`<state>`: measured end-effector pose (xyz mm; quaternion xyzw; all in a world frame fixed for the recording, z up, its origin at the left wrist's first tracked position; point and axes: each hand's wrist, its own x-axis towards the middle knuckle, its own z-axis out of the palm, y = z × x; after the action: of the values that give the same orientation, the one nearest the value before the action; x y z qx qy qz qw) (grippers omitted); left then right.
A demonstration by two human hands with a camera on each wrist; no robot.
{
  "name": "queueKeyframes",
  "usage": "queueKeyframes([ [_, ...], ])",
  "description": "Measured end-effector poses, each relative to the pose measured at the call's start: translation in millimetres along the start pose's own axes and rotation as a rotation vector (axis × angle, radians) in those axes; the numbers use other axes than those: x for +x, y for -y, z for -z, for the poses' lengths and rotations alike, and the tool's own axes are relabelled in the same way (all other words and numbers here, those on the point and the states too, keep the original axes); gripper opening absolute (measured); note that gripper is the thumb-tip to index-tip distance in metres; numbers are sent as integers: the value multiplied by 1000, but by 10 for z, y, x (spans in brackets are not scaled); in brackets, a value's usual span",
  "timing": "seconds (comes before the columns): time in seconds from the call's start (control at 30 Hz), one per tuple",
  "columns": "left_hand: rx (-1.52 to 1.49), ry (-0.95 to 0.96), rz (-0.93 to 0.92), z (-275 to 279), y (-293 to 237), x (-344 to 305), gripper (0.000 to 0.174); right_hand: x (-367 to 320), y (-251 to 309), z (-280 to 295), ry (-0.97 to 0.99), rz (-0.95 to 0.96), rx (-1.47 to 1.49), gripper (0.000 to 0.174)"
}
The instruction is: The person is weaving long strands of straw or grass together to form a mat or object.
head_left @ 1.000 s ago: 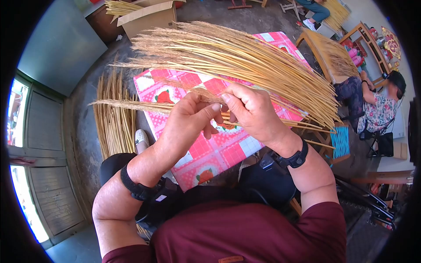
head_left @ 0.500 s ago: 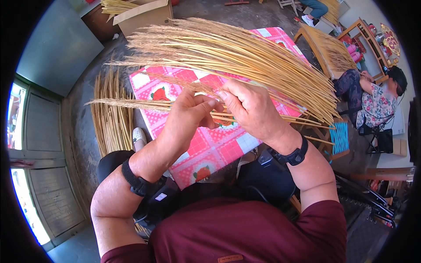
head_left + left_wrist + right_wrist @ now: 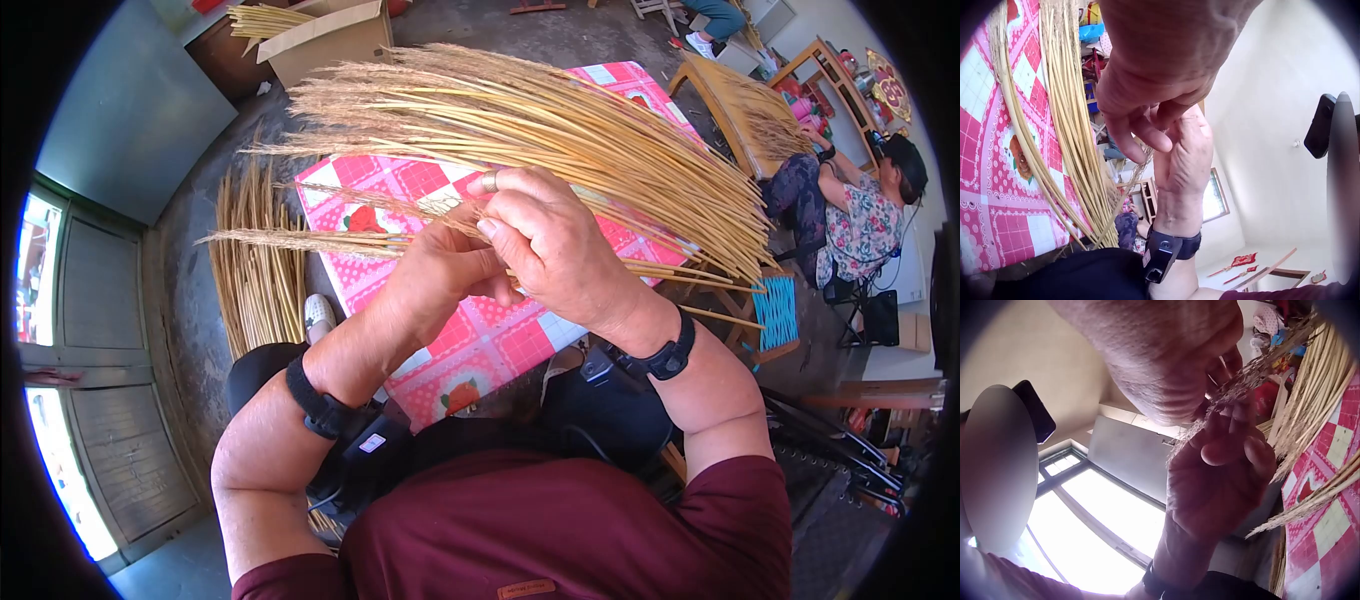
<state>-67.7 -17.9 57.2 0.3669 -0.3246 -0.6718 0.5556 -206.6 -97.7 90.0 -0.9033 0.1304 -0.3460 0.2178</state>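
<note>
Both hands meet over the pink checked tablecloth (image 3: 525, 350), working on a dried reed plume (image 3: 1250, 381). My left hand (image 3: 440, 275) grips the feathery head, which sticks out leftward past its fingers. Close against it, my right hand (image 3: 555, 250) pinches the same plume with thumb and fingers; a ring shows on one finger. In the right wrist view the plume runs across the fingers of both hands. Behind the hands lies a large bundle of reeds (image 3: 560, 130), plumes to the left. A few more reeds (image 3: 310, 240) lie beneath the hands.
More reeds (image 3: 255, 270) stand on the floor at left, beside a shoe (image 3: 318, 312). A cardboard box (image 3: 330, 45) is at the back. On the right are a blue-woven stool (image 3: 775, 315), a wooden table (image 3: 745, 115) with reeds, and a seated person (image 3: 865, 215).
My right hand has shifted slightly left and turned over the left hand's fingertips, its ring now showing. The hands are closer together, still holding the plume.
</note>
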Motion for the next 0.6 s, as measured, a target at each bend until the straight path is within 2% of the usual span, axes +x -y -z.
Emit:
queueKeyframes([
  [0.07, 52, 20, -37, 1, 9, 1, 16, 9, -26, -17, -37, 43, -16, 13],
  [0.17, 66, 31, -25, 4, -12, -23, 16, 5, -52, -9, -49, -11, 59, 12],
  [0.27, 58, 16, -7, 7, -12, -38, 16, 19, -21, 63, 83, -116, 118, 8],
  [0.37, 50, -6, 33, 9, 4, -48, 15, 27, -7, 67, 130, -158, 140, 7],
  [0.6, 168, -52, 35, -7, -2, -63, 14, 54, -1, 31, 83, -105, 143, 8],
])
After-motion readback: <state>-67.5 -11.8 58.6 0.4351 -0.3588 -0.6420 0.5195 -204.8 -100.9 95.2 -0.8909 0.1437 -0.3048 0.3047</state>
